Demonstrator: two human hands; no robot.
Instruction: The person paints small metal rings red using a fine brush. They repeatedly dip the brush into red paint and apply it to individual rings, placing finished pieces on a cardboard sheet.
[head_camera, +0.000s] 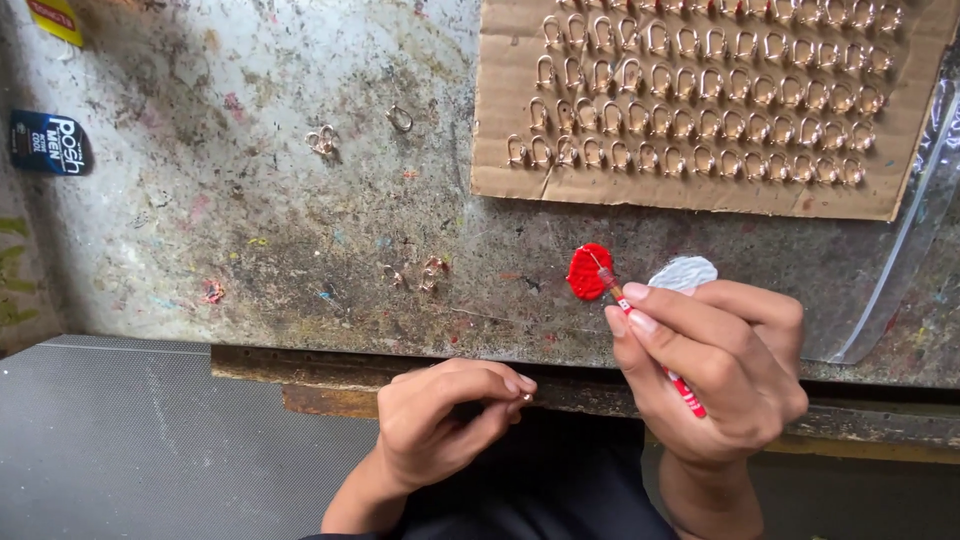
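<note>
My right hand (715, 365) grips a thin red applicator stick (684, 392) like a pen, its tip dipped in a blob of red paint (588, 271) on the worn tabletop. A blob of white paint (684, 273) lies just right of the red one. My left hand (445, 415) is below the table's front edge, fingertips pinched on a small metal ring piece (526, 398). A cardboard sheet (500, 120) at the back right carries several rows of copper-coloured ring pieces (700, 100).
Loose ring pieces lie on the stained table (250, 230): a pair (322, 140), a single (399, 119), and a few (420, 273) near the front. A clear plastic bag (915, 230) is at the right edge. A dark grey mat (120, 440) is lower left.
</note>
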